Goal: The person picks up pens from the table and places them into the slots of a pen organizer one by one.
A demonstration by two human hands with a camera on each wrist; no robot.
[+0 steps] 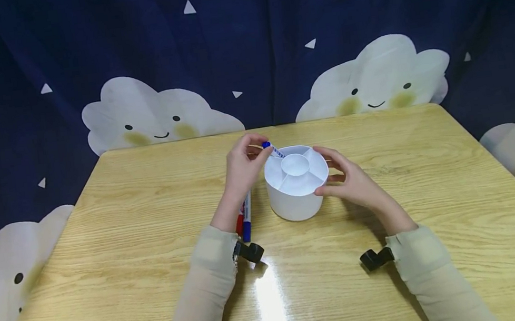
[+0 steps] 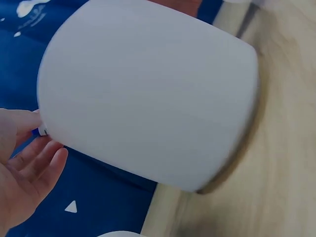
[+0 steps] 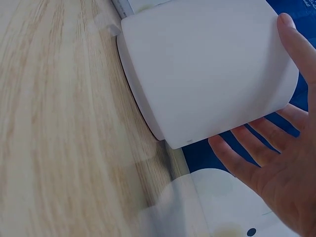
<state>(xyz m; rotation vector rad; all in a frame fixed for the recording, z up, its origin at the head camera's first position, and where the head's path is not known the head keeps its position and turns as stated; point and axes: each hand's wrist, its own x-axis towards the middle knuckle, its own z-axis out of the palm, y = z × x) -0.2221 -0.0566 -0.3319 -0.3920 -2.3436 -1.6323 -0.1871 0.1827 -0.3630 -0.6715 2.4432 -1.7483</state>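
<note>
A white round desk organizer (image 1: 295, 201), split into compartments around a central cup, stands upright on the table. My left hand (image 1: 245, 166) pinches a white marker with a blue cap (image 1: 278, 152) at the organizer's left rear rim. The marker slants into a rear-left compartment, cap end up; its lower end is hidden. In the left wrist view only a bit of the blue cap (image 2: 36, 132) shows between thumb and fingers. My right hand (image 1: 347, 179) holds the organizer's right side, thumb near the front rim and fingers around behind.
A red-capped marker (image 1: 240, 225) and a blue-capped marker (image 1: 247, 230) lie side by side on the wooden table (image 1: 148, 204), partly under my left forearm. A dark blue curtain (image 1: 253, 39) with clouds hangs behind the table's far edge.
</note>
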